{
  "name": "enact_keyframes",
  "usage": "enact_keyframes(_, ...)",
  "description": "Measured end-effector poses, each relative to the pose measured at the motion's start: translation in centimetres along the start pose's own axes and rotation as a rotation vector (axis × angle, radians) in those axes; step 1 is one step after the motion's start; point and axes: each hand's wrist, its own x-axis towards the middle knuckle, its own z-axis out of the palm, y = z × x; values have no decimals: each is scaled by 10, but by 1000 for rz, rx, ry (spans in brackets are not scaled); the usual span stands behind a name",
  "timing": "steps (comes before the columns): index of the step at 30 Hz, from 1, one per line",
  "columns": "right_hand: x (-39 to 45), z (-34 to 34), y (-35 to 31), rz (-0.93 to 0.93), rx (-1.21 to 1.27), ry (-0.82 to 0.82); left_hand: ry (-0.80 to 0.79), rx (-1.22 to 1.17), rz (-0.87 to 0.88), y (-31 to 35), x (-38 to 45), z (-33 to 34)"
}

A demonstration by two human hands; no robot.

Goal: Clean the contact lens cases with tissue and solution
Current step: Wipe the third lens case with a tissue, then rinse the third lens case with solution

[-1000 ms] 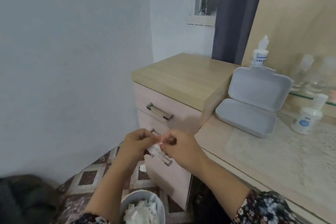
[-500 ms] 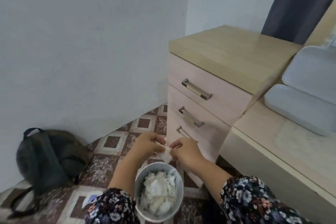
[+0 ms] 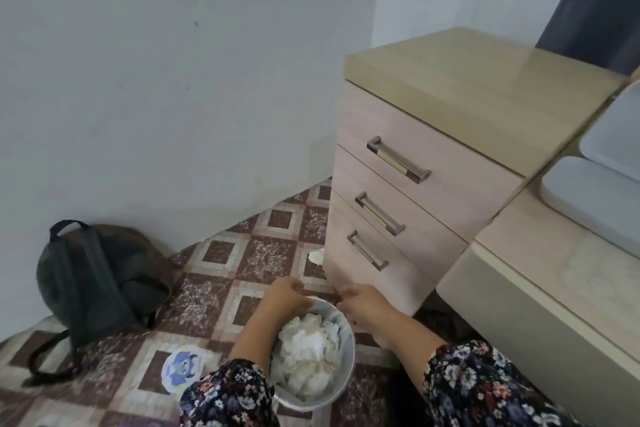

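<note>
Both my hands hover over the rim of the waste bin, heaped with crumpled tissues. My left hand and right hand have curled fingers; I cannot tell whether either holds anything. I judge this the discarding step; next I reach back to the desk. No lens case shows here, and no writing is readable.
</note>
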Motion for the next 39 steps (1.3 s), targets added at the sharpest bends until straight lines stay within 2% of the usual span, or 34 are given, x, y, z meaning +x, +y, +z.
enact_keyframes(7, -5, -11, -7, -49, 123, 81, 4, -9, 75, 23, -2, 0)
enact_keyframes(19, -45, -42, -45, -273, 344, 141, 75, -9, 376, 118, -33, -10)
enact_keyframes(24, -74, -68, -51, -455, 293, 204, 41, 10, 505, 155, -54, -11)
enact_keyframes(29, -108, -97, -54, -561, 346, 267, 39, 32, 667, 198, -87, -9)
enact_keyframes(35, -155, -141, -56, -700, 439, 293, -3, -84, 831, 246, -123, 5)
enact_keyframes(39, -174, -172, -45, -738, 430, 414, -40, -125, 896, 274, -136, 30)
